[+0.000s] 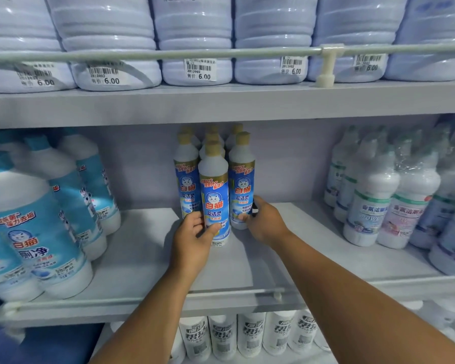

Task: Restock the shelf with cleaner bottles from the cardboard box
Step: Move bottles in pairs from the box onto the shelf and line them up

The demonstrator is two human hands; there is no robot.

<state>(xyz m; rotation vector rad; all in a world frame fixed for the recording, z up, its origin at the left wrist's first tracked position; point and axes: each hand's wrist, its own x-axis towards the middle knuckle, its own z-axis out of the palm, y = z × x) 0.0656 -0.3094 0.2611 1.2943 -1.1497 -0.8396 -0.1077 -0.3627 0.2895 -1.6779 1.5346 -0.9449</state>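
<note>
We stand the front cleaner bottle (214,198) upright on the shelf (132,258), its long axis vertical, directly ahead of us. Our left hand (195,237) grips its base; our right hand (265,222) curls round the neighbouring bottle (241,185) just to its right. The cardboard box is out of view.

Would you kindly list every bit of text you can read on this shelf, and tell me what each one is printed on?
"6.00": price stickers on the top-shelf jugs.
"白猫" and "蓝洁灵": front cleaner bottle, gripped by the left hand; also on the bottle under the right hand.
"白猫", "厕净": big blue bottle at left.
Barcode digits, small print and the bottom-shelf labels: too blurred.
</note>
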